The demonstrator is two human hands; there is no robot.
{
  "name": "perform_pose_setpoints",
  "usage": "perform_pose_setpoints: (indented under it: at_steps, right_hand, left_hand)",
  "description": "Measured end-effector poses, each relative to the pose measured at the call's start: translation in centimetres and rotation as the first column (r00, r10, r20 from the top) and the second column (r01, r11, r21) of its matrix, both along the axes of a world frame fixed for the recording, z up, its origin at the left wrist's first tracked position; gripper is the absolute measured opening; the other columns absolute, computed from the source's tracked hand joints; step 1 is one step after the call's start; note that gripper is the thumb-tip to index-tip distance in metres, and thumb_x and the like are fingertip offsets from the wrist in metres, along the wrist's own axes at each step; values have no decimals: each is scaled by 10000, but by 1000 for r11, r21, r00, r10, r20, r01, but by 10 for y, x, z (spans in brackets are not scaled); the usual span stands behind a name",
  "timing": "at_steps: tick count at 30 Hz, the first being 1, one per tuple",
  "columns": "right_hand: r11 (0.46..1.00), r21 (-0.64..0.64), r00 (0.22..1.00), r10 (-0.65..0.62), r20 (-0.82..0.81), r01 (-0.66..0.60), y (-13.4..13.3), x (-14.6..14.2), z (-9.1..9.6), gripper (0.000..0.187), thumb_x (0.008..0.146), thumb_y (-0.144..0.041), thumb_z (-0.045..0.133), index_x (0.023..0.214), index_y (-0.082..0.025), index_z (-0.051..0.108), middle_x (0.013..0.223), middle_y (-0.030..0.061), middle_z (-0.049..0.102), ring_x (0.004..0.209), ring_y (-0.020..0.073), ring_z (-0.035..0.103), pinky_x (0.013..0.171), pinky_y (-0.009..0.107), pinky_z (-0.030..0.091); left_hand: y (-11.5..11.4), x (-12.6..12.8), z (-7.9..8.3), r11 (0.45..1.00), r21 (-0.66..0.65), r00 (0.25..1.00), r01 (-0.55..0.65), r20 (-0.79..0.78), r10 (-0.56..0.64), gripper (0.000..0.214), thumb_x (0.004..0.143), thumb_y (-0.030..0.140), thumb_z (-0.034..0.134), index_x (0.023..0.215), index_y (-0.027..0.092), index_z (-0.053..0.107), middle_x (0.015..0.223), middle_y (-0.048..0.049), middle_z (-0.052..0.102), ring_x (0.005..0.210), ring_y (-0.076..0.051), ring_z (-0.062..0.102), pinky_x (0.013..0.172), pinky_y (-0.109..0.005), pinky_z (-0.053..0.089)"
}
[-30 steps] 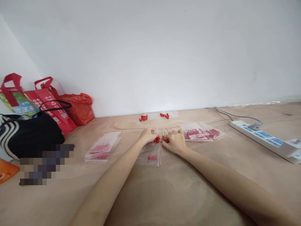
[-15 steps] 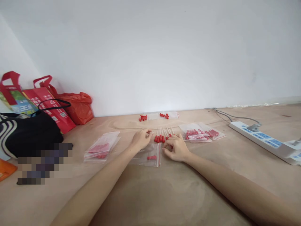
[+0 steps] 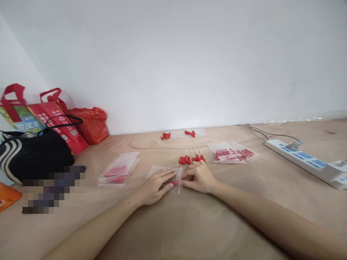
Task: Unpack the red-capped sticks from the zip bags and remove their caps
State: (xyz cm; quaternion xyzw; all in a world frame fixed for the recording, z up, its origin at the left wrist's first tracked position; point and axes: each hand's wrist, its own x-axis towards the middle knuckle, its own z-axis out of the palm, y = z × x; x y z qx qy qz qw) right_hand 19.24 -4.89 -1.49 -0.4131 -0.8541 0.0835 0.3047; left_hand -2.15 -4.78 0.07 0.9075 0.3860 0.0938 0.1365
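Observation:
My left hand (image 3: 157, 185) lies over a clear zip bag (image 3: 176, 190), its fingers stretched out and its thumb apart from them. Inside the bag a red rubber bulb (image 3: 175, 182) shows between thumb and fingers. At the bag's right edge, by its red-striped closure, the curled thumb and fingers of my right hand (image 3: 199, 177) grip the rim. Just beyond the hands is a fanned row of droppers (image 3: 185, 159) with red bulbs towards me and thin pale stems pointing away.
Filled zip bags lie in piles at left (image 3: 118, 171) and right (image 3: 229, 153). By the wall, loose red bulbs (image 3: 165, 135) lie beside another clear bag (image 3: 200, 132). A white power strip (image 3: 300, 156) is at right; a black bag (image 3: 40, 153) and red bags (image 3: 90, 124) stand left.
My left hand has come back from beside the droppers and down onto the zip bag. My right hand has moved off the droppers to the bag's right edge.

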Motion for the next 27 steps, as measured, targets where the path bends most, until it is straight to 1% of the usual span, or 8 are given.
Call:
perform_pose_setpoints:
  at_steps: [5,10,12,17,20,22,24,27]
  right_hand:
    - [998,-19,997,62,47,-61,-3,-5,3,252,709,-457,589,889,-291,648,758,-10,634,729,134,494,661,283,205]
    - [994,-87,995,75,65,-69,-4,-16,1,252,693,-470,592,691,-222,633,642,-30,596,686,121,490,634,261,207]
    - [994,-88,996,64,57,-59,-5,-20,1,209,697,-429,598,693,-222,626,654,-31,590,689,119,489,634,259,211]
    - [997,-82,999,3,-46,-7,-7,-21,1,94,696,-267,580,642,-190,590,636,-24,540,670,112,476,646,259,252]
    - [995,-98,982,2,-187,-20,-6,-15,3,43,661,-210,568,636,-175,566,632,-28,523,614,96,459,630,249,291]
    - [992,-124,948,-18,-317,-23,-3,-7,5,40,659,-193,542,629,-168,547,624,-26,522,580,90,447,605,242,314]
    - [983,-182,887,-63,-457,-24,4,1,7,80,682,-217,510,621,-167,528,594,-27,512,550,89,437,566,235,330]
    - [959,-281,729,-165,-664,-40,20,17,9,134,696,-290,502,624,-177,496,536,-38,489,500,90,434,506,227,344]
  left_hand:
    - [-2,0,0,1000,28,1000,3,-13,-3,443,875,399,323,1265,202,397,1327,-51,398,1231,-187,340,1032,-375,278]
    - [-1,-1,-4,999,47,1000,-10,3,10,451,872,395,334,1274,194,379,1314,-54,415,1219,-188,360,1035,-380,276]
    - [-1,-1,-3,999,47,1000,-15,1,15,465,867,400,344,1281,189,367,1316,-60,413,1216,-192,363,1029,-378,284]
    - [-2,-1,0,1000,17,1000,-27,16,27,481,869,423,323,1287,188,355,1318,-57,411,1214,-190,361,1024,-368,291]
    - [-2,-2,0,998,-9,998,-61,21,62,474,884,421,269,1289,189,352,1327,-53,398,1218,-183,352,1024,-361,290]
    - [-3,-2,0,997,-10,997,-74,4,74,479,884,424,263,1289,186,353,1337,-54,382,1230,-187,332,1032,-368,274]
    - [-4,-1,1,997,-1,997,-73,-26,73,488,875,437,285,1294,196,347,1352,-54,359,1242,-198,309,1038,-381,258]
    - [-8,0,5,998,9,994,-56,-91,57,496,866,441,311,1317,234,298,1382,-60,301,1263,-217,267,1036,-411,241]
